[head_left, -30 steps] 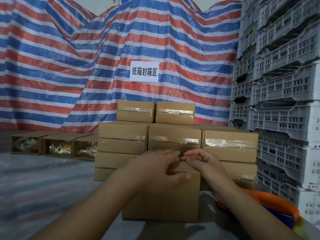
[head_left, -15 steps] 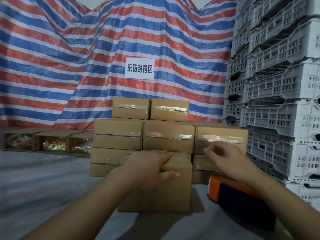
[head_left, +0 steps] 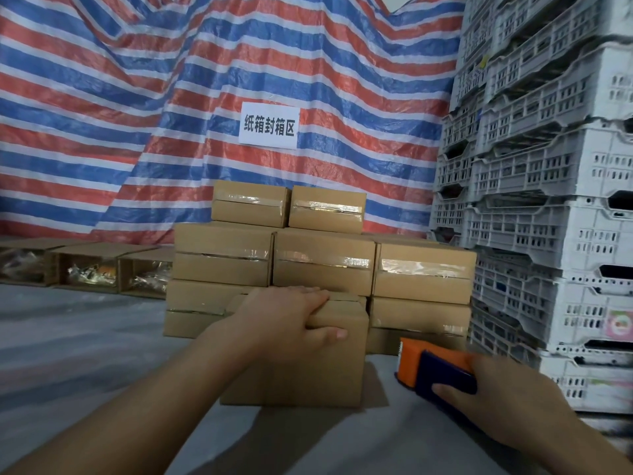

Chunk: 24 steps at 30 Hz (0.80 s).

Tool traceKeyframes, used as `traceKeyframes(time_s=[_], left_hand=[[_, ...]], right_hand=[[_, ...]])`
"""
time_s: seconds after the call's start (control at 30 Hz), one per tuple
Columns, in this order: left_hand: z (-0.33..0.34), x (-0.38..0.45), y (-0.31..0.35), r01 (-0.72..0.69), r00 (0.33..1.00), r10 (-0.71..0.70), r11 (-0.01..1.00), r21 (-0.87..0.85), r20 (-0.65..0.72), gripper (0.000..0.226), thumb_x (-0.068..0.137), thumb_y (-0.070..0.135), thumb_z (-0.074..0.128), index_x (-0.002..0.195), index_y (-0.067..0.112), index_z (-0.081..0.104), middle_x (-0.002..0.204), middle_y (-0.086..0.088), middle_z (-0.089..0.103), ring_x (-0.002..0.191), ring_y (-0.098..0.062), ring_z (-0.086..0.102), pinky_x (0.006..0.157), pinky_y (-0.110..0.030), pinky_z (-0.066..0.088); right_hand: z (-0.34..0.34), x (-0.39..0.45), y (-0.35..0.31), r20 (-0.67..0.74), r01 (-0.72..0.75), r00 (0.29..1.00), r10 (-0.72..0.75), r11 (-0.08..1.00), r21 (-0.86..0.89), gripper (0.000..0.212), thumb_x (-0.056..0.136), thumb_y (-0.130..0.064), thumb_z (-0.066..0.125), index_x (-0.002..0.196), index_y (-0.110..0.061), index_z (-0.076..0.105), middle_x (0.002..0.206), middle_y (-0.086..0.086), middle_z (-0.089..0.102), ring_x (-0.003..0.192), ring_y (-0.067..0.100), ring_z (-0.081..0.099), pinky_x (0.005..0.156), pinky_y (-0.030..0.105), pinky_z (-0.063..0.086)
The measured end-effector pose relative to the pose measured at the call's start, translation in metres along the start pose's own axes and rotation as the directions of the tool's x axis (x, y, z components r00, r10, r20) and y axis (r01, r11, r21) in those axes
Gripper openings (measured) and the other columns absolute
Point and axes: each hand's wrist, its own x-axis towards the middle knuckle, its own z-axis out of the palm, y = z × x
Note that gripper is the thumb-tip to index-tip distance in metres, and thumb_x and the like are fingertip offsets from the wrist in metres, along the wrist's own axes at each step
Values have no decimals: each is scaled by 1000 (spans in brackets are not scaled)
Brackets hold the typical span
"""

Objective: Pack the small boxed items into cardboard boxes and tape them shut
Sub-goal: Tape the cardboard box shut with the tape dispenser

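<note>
My left hand [head_left: 284, 323] lies flat across the top of the cardboard box [head_left: 308, 368], its fingers [head_left: 308, 298] spread over the closed flaps and the thumb hooked down the near face, pressing them shut. My right hand [head_left: 507, 402] is wrapped around the orange and blue tape dispenser [head_left: 435, 365], which sits on the grey surface just right of the box, its toothed edge facing the box.

To seal it well, I judge I should keep the flaps pinned level, start the tape on one end face, draw it along the seam under my left fingers, and slide them clear as I go.

The box is plain brown, untaped, standing upright. Beyond my fingertips rises a stack of sealed boxes [head_left: 322, 262], each with a glossy strip.
</note>
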Motion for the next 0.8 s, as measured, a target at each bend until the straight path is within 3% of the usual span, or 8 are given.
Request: traceKeyframes(time_s=[0.17,0.33,0.43,0.53,0.6,0.7,0.8], left_hand=[[-1,0,-1,44,998,-42,997,-61,49,81,86,81,24,153,37,19,158,12,30,141,-13,33,107,-35,33],[-13,1,-3,176,980,-123,907,-383,160,69,92,73,19,153,41,15,154,7,37,140,-20,35,109,-42,29],[-22,-1,-7,198,978,-119,797,-570,173,60,97,66,20,149,38,29,148,6,44,135,-17,40,113,-43,28],[-31,-3,-11,217,974,-93,649,-729,206,57,100,61,17,146,34,38,141,10,49,119,-1,45,103,-26,26],[-36,-3,-14,237,970,-93,553,-799,223,60,101,58,15,145,27,42,141,9,52,115,3,46,97,-21,25],[-35,2,-18,226,970,-183,424,-877,162,61,103,53,17,135,15,53,137,-3,58,124,-11,53,111,-29,31],[-33,8,-25,236,925,-345,192,-953,160,61,105,48,19,111,9,65,122,-11,67,111,-19,62,111,-38,36]], right_hand=[[3,-7,1,-101,29,995,-27,1000,13,53,80,-85,40,92,-36,58,83,-11,61,74,2,59,67,23,51],[1,-3,3,-115,7,993,4,996,89,58,75,-89,40,82,-36,64,68,-9,64,61,0,59,53,16,45],[-14,6,-1,-140,-53,985,102,946,320,58,77,-80,53,70,-25,72,53,-3,65,49,5,60,43,16,37],[-57,24,-10,-87,-40,984,156,669,742,62,66,-73,65,64,-12,75,53,4,69,43,13,64,47,24,40],[-87,41,-18,-36,-8,995,91,440,898,69,53,-76,68,68,-10,79,65,12,73,49,18,68,51,28,48],[-119,69,-43,3,14,991,-131,129,991,69,54,-65,80,99,-13,80,86,14,77,62,21,72,53,29,59],[-132,93,-76,11,-8,955,-298,10,1000,50,71,-54,78,106,-19,78,89,11,74,65,20,70,56,31,59]])
